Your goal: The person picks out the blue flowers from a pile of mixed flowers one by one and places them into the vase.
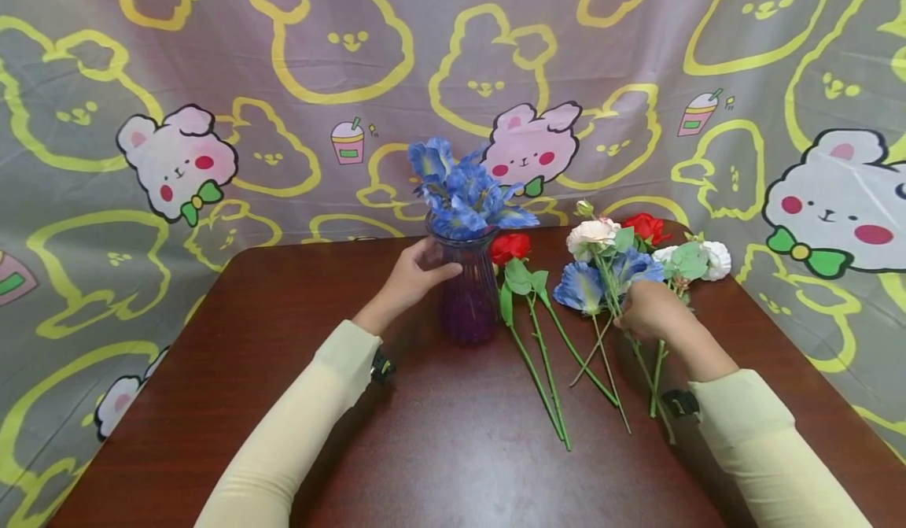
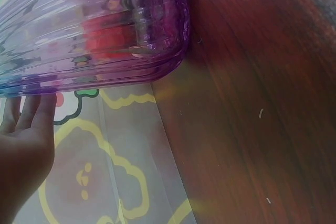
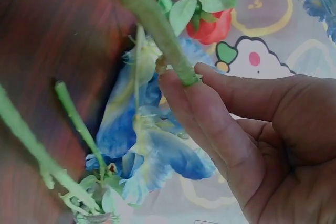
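Note:
A purple ribbed glass vase (image 1: 469,300) stands upright on the table, with blue artificial flowers (image 1: 463,186) in its mouth. My left hand (image 1: 410,280) holds its upper left side, thumb in front and fingers reaching behind. In the left wrist view, the fingers of that hand (image 2: 29,145) meet the vase wall (image 2: 121,40). On the right, my right hand (image 1: 654,312) pinches a green flower stem (image 3: 157,24) between thumb and fingers. That stem seems to lead up to a pale pink-white flower (image 1: 593,237). Behind it lies a blue flower (image 1: 580,286).
Between vase and right hand lie red roses (image 1: 511,248) with long stems. Another red rose (image 1: 644,227) and white flowers (image 1: 715,260) lie at the back right of the brown table (image 1: 467,449). A patterned cloth (image 1: 283,174) hangs behind.

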Motion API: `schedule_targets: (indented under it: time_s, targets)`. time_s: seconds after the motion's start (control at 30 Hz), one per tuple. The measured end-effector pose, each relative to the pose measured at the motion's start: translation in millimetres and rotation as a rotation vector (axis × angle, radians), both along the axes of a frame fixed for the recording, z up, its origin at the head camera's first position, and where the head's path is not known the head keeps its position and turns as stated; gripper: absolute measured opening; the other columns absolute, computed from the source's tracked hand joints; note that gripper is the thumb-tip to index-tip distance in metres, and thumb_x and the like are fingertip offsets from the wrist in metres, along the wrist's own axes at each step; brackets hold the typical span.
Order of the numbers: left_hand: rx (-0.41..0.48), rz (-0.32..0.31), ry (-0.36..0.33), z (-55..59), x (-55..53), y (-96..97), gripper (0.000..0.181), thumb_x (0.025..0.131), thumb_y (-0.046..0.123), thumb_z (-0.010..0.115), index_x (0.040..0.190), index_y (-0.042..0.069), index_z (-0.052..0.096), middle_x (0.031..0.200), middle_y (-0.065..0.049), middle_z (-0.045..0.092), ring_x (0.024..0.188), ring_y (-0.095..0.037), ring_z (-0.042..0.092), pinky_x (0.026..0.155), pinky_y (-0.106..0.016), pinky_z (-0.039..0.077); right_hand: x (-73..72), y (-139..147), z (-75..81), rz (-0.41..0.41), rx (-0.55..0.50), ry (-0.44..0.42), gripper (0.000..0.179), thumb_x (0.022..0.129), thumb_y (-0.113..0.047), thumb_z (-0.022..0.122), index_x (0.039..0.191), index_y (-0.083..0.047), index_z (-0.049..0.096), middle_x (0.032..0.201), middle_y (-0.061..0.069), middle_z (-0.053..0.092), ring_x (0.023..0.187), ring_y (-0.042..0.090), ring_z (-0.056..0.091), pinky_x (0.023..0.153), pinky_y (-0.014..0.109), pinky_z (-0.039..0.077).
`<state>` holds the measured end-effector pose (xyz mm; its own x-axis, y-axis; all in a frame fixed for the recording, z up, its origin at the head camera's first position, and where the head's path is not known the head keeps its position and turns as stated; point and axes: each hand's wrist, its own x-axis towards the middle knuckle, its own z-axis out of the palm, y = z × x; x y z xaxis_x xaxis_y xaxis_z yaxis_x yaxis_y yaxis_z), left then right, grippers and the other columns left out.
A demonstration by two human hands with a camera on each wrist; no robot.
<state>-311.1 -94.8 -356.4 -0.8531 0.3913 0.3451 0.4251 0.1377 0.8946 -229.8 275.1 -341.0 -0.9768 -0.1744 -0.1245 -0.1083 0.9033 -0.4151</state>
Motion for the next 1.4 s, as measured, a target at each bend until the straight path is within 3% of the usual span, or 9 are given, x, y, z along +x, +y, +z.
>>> schedule_targets:
  time_s: [0.13,0.37,0.57,0.63,0.83,0.97,1.13,1.4]
  targets:
    - [0.004,-0.003,-0.033,3.1,2.7,0.2,0.056,0.089,0.004,0.069,0.141,0.001,0.048,0.136,-0.017,0.055,0.125,-0.029,0.052,0.104,-0.043,0.04,2.0,-2.9,3.7,0.001,-0.015,0.049,0.038,0.084,-0.007,0.068,0.048,-0.008,0.056,0.043,-0.006,0.044,0.045,0.013,0.042,0.046,0.027,0.035]
    - [-0.008,-0.015,-0.042,26.7,24.4,2.0,0.055,0.089,0.001,0.067,0.14,-0.005,0.046,0.136,-0.021,0.053,0.125,-0.033,0.051,0.104,-0.044,0.041,5.3,-15.4,11.4,0.011,-0.057,0.143,0.046,0.084,-0.007,0.069,0.047,-0.015,0.043,0.045,-0.008,0.034,0.045,0.009,0.029,0.047,0.026,0.026]
    - [0.0,-0.013,-0.045,11.2,10.0,1.0,0.058,0.09,0.002,0.067,0.143,-0.002,0.044,0.14,-0.019,0.051,0.128,-0.031,0.048,0.105,-0.043,0.039,6.2,-27.7,19.0,0.028,-0.049,0.233,0.044,0.083,-0.008,0.071,0.05,-0.013,0.043,0.048,-0.007,0.034,0.048,0.011,0.03,0.048,0.028,0.026]
    - [0.004,-0.011,-0.041,3.9,3.7,0.4,0.059,0.09,0.003,0.068,0.144,0.0,0.044,0.14,-0.017,0.051,0.128,-0.03,0.048,0.106,-0.043,0.039,6.6,-31.6,20.6,0.023,-0.052,0.234,0.042,0.083,-0.008,0.071,0.052,-0.012,0.044,0.049,-0.006,0.037,0.049,0.012,0.032,0.048,0.028,0.027]
    - [0.0,-0.006,-0.018,-0.2,1.3,-0.2,0.057,0.09,0.007,0.069,0.143,0.004,0.047,0.138,-0.014,0.053,0.126,-0.026,0.05,0.104,-0.043,0.04,6.4,-46.9,17.6,0.059,-0.067,0.218,0.04,0.085,-0.007,0.07,0.051,-0.012,0.049,0.047,-0.006,0.044,0.047,0.01,0.035,0.048,0.028,0.028]
    - [-0.022,0.015,-0.02,0.4,1.4,-0.7,0.061,0.089,0.013,0.071,0.144,0.006,0.046,0.14,-0.011,0.053,0.126,-0.026,0.05,0.104,-0.044,0.04,3.1,-58.7,8.8,0.085,-0.071,0.161,0.04,0.086,-0.006,0.069,0.05,-0.011,0.053,0.044,-0.005,0.048,0.042,0.01,0.041,0.045,0.026,0.031]
    - [-0.027,0.012,-0.027,1.2,1.7,0.0,0.061,0.089,0.014,0.071,0.144,0.007,0.046,0.138,-0.011,0.054,0.124,-0.026,0.051,0.102,-0.045,0.042,-1.9,-69.9,-2.8,0.082,-0.065,0.083,0.048,0.086,-0.005,0.069,0.047,-0.015,0.044,0.042,-0.004,0.044,0.04,0.012,0.047,0.044,0.024,0.031]
    - [-0.017,0.001,-0.066,8.0,6.3,0.6,0.062,0.09,0.008,0.07,0.145,0.002,0.043,0.139,-0.016,0.052,0.126,-0.029,0.049,0.104,-0.044,0.041,-6.5,-80.6,-11.7,0.139,-0.027,0.066,0.047,0.082,-0.002,0.073,0.046,-0.013,0.045,0.041,-0.001,0.049,0.042,0.014,0.057,0.048,0.027,0.046]
